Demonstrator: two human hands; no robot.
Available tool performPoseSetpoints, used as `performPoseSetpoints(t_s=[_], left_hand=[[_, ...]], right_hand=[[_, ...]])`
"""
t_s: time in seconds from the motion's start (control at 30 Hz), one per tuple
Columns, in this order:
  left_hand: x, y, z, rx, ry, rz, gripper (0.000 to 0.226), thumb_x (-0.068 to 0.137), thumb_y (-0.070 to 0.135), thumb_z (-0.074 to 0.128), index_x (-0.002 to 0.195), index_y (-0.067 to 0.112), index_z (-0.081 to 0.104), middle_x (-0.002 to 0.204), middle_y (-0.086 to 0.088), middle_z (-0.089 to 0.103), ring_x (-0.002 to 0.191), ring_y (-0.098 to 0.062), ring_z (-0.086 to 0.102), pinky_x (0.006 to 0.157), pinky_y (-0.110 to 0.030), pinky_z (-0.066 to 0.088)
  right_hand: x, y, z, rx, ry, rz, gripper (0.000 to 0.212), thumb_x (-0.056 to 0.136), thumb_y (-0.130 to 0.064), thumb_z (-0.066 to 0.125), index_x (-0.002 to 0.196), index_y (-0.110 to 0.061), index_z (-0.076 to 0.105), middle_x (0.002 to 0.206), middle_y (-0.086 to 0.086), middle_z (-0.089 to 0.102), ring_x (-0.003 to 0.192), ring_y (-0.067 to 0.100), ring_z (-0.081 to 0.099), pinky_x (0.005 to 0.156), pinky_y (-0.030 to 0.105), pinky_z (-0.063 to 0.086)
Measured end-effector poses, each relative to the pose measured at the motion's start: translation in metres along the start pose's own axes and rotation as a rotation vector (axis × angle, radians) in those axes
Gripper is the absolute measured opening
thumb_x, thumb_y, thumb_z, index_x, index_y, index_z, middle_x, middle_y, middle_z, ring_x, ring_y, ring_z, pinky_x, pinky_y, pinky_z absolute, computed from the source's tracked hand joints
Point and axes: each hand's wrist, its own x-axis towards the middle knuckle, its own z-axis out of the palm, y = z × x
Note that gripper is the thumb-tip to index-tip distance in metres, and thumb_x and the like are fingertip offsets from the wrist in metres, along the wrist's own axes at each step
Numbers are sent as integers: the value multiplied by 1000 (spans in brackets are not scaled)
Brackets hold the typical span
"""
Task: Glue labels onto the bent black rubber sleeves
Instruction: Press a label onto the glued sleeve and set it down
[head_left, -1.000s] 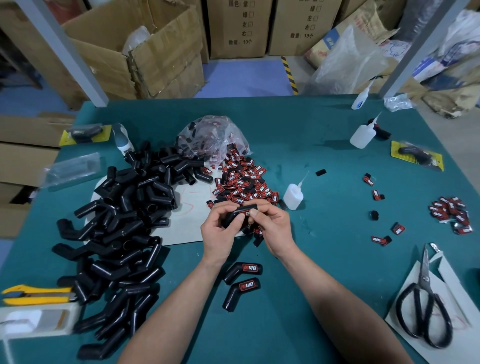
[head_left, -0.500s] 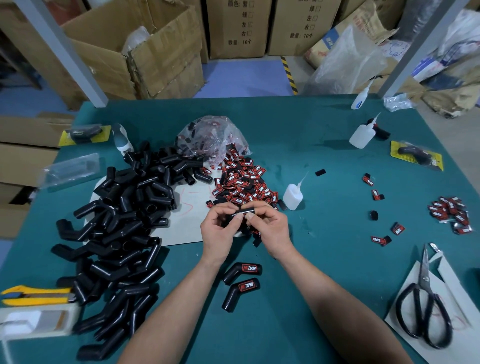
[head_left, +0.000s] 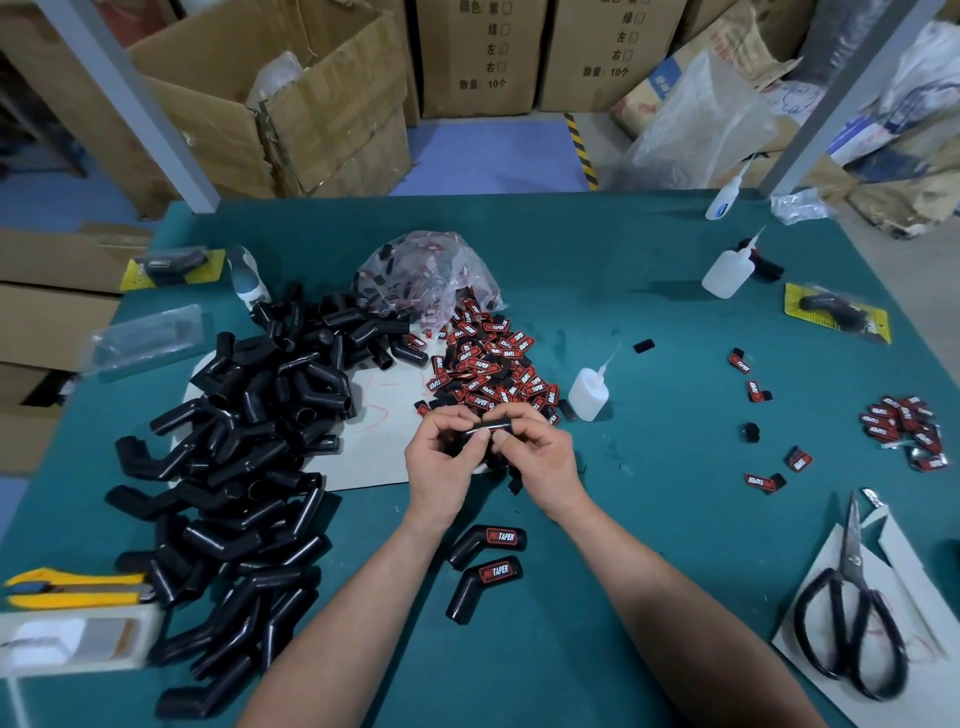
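Note:
My left hand (head_left: 441, 462) and my right hand (head_left: 540, 457) together pinch one bent black rubber sleeve (head_left: 491, 427) above the table's middle; my fingers hide most of it. A big heap of unlabelled black sleeves (head_left: 249, 467) lies to the left. A pile of red-and-black labels (head_left: 488, 369) spills from a clear bag (head_left: 426, 280) just beyond my hands. Two labelled sleeves (head_left: 488, 540) (head_left: 485, 579) lie on the green table (head_left: 649, 519) in front of my wrists. A small glue bottle (head_left: 589, 395) stands right of the label pile.
Scissors (head_left: 852, 603) lie on paper at the right. Loose labels (head_left: 906, 428) and single ones (head_left: 763, 480) dot the right side. Two more glue bottles (head_left: 727, 270) (head_left: 724, 200) stand far right. A yellow utility knife (head_left: 72, 590) lies at the left edge. Cardboard boxes (head_left: 291, 98) stand behind.
Both hands have turned the sleeve between the fingers and shifted it slightly up; its labelled face no longer shows. Nothing else on the table has moved.

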Motion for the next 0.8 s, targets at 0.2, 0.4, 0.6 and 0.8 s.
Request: performPoseSetpoints(t_s=[0.2,0.4,0.6,0.8], left_hand=[[0,0,2,14,9,16,18,79,0,74,87,11,63,98,-12,66,92,-14,66,88,-27,53],[1,-1,1,20,4,23,18,79,0,74,87,12,63,98,-11,66,92,-13,66,88,-26,53],[1,-1,1,-23,17,6,17,77,19,78,87,14,65,98,-12,67,92,-17,67,88,-28,53],[3,-1,-1,-48,42,-13,16,76,22,77,82,35,70,96,-4,70,92,-17,67,88,-27,54]], right_hand=[[1,-2,0,-23,14,26,20,87,-4,63,68,-3,70,104,-4,73,98,12,65,84,27,51],[2,1,-2,-32,17,56,22,88,-7,63,76,9,71,106,-2,72,95,14,65,80,29,52],[1,-1,0,-27,-5,18,15,88,-1,63,74,0,71,108,-3,71,103,14,65,88,27,50],[0,-2,0,-90,-32,-21,25,91,1,63,77,-18,73,112,-5,70,107,14,65,91,23,50]])
